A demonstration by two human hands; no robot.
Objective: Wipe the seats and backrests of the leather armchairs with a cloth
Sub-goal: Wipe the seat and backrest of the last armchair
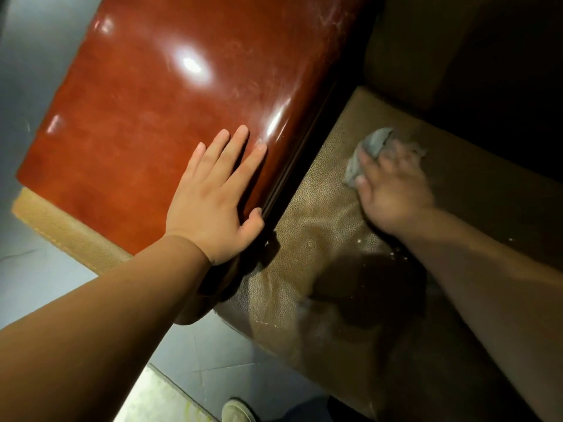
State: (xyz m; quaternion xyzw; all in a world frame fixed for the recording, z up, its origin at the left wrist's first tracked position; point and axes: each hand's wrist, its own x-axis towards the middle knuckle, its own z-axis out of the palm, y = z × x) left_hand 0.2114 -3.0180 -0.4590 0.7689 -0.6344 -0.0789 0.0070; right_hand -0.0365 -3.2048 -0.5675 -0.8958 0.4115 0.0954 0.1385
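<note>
My right hand [393, 190] lies palm down on a crumpled grey cloth [370, 147] and presses it onto the brown leather seat [320, 226] of the armchair; the hand is blurred. The cloth shows above and left of the fingers. My left hand [213, 199] rests flat, fingers straight, on the glossy red-brown wooden armrest top [146, 95] to the left of the seat. The brown leather backrest [405, 47] rises in shadow at the upper right.
A tan leather panel [61, 226] shows under the armrest's front edge. Grey tiled floor [39, 56] runs along the left and bottom. A pale mat [158, 400] and a shoe [237, 412] are at the bottom. White specks [396, 254] dot the seat.
</note>
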